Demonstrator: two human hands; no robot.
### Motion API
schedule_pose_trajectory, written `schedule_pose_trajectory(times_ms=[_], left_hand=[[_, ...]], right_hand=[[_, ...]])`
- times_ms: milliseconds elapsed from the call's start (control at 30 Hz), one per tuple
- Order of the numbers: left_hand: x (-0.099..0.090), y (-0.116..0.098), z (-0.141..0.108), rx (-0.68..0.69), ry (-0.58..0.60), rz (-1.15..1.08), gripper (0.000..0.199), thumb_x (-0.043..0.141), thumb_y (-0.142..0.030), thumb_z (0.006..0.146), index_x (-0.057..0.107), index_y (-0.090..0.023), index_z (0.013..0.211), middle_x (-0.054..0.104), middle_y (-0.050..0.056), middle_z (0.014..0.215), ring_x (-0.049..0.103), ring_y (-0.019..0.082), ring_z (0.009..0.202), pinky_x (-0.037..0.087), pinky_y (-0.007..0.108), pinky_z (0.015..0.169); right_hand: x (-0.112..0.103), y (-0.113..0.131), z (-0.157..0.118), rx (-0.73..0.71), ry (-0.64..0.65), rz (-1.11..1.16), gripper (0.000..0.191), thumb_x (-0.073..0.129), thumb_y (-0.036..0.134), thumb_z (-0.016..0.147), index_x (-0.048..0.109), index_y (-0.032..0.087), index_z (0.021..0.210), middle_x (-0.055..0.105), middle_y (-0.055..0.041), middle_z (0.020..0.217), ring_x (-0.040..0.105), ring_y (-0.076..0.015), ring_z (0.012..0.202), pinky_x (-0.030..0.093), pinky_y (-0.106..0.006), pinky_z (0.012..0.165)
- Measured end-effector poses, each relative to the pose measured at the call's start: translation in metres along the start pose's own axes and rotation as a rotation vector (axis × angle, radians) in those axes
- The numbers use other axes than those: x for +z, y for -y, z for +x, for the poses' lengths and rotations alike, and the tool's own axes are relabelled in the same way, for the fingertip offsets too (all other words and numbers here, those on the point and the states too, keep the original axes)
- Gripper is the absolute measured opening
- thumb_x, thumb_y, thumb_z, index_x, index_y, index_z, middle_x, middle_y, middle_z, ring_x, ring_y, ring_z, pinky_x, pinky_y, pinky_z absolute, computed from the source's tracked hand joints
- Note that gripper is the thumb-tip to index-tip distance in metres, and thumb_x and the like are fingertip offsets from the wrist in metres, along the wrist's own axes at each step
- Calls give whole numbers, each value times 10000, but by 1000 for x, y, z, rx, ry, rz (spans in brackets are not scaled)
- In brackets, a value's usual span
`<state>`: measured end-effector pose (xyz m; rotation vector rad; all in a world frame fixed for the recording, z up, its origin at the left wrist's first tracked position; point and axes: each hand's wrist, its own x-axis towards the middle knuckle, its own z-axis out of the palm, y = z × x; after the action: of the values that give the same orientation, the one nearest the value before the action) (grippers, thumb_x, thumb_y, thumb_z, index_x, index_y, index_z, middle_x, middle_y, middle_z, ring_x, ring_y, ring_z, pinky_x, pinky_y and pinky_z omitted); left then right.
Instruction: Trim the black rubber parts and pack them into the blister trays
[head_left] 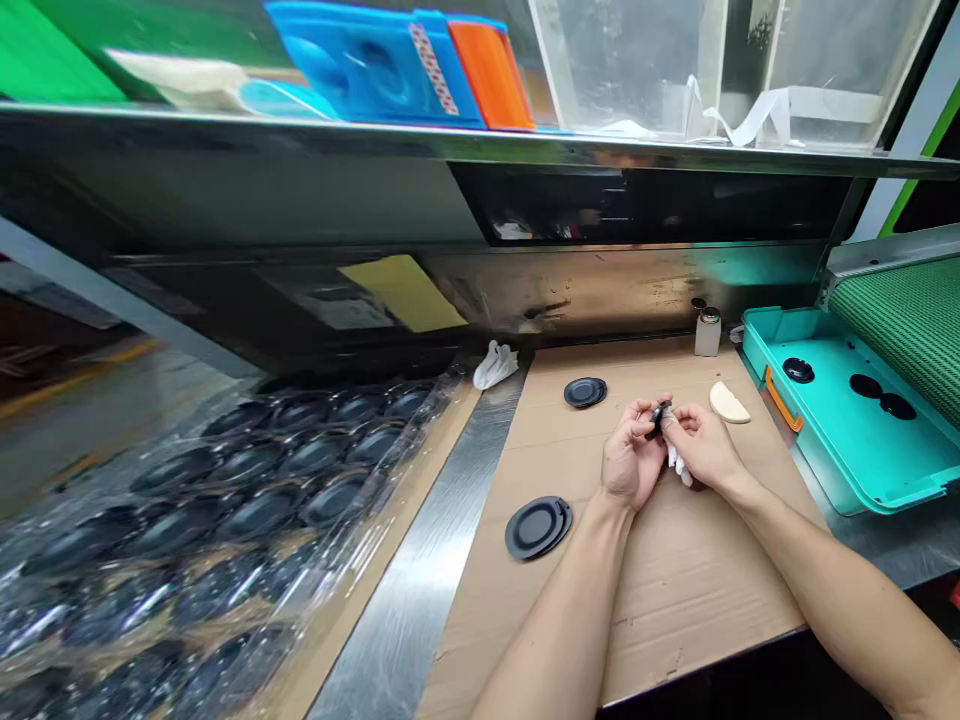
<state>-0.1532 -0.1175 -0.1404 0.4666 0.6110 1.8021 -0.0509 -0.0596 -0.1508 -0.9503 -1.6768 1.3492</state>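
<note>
Above the cardboard sheet (480,620), my left hand (634,455) pinches a small black round part (659,415). Close against it, my right hand (703,445) grips a crumpled white cloth (677,462) and presses it to the part; some cloth hangs below the fingers. Left of my forearm lie stacked black discs (536,527), and a smaller pair of black discs (585,391) sits farther back. A cream half-round pad (729,402) rests just beyond my right hand. How much of the black part the fingers cover, I cannot tell.
A teal tray (847,470) with several black pieces stands at right, beside a green conveyor belt (907,310). A small bottle (708,332) and white crumpled cloth (496,366) are at the back. Plastic trays of black parts (247,460) fill the left. A metal shelf (480,140) overhangs.
</note>
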Motion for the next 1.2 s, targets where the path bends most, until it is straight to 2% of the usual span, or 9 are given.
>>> schedule_pose_trajectory(times_ms=[167, 300, 433, 567, 667, 800, 933, 1067, 1200], left_hand=[[0, 5, 4, 51, -147, 162, 299, 747, -372, 815, 600, -196, 1007, 694, 37, 1018, 681, 167, 898, 535, 357, 914], [-1, 7, 8, -1, -266, 199, 347, 592, -403, 918, 632, -172, 1174, 715, 89, 1077, 690, 196, 950, 545, 348, 888], [1, 2, 5, -146, -217, 175, 291, 479, -307, 930, 664, -143, 1084, 731, 106, 1047, 700, 216, 943, 574, 349, 827], [5, -2, -1, -314, -107, 228, 247, 452, -298, 943, 637, -185, 1062, 720, 79, 941, 699, 198, 770, 593, 345, 683], [4, 0, 0, -305, -156, 261, 209, 463, -336, 973, 597, -176, 975, 682, 66, 844, 658, 170, 654, 555, 278, 552], [2, -7, 6, -393, -242, 134, 283, 336, -313, 1011, 551, -152, 922, 639, 104, 764, 607, 161, 568, 463, 210, 425], [4, -22, 7, -510, -258, -171, 371, 271, -334, 1020, 563, -107, 999, 624, 139, 820, 622, 172, 649, 562, 245, 509], [6, -30, 6, -515, -341, -281, 365, 299, -333, 1025, 542, -78, 1120, 597, 118, 828, 608, 164, 667, 582, 229, 515], [7, -30, 6, -512, -359, -250, 423, 266, -375, 1038, 525, -61, 1154, 595, 121, 825, 612, 164, 654, 583, 229, 510]], right_hand=[[0, 6, -11, -191, -6, -421, 107, 560, 312, 891, 610, 226, 852, 696, 7, 744, 636, -134, 652, 437, -216, 603], [-3, 2, -8, -268, -25, -475, 115, 549, 291, 895, 620, 224, 955, 726, -18, 860, 669, -160, 733, 471, -243, 675], [-10, -7, 4, -244, -119, -439, 270, 584, 319, 882, 627, 207, 1124, 735, -39, 935, 678, -175, 797, 501, -264, 724], [-18, -4, 7, -304, -95, -599, 166, 578, 277, 876, 699, 192, 949, 719, -55, 875, 642, -176, 798, 463, -263, 728], [-22, 4, 6, -398, 16, -644, 174, 561, 280, 893, 707, 191, 857, 696, -47, 817, 612, -162, 762, 424, -253, 697], [-32, 14, 10, -275, -30, -389, 386, 498, 491, 963, 666, 199, 776, 626, 4, 640, 551, -126, 607, 385, -229, 591], [-39, 15, 17, -111, -29, -214, 519, 520, 653, 904, 576, 199, 659, 560, 17, 551, 491, -109, 503, 363, -223, 507], [-35, 12, 17, -63, 67, -268, 521, 574, 671, 866, 600, 182, 686, 575, 4, 563, 471, -102, 485, 341, -224, 470], [-31, 15, 14, -68, 127, -325, 469, 563, 614, 901, 670, 161, 842, 589, 7, 581, 467, -103, 483, 343, -228, 473]])
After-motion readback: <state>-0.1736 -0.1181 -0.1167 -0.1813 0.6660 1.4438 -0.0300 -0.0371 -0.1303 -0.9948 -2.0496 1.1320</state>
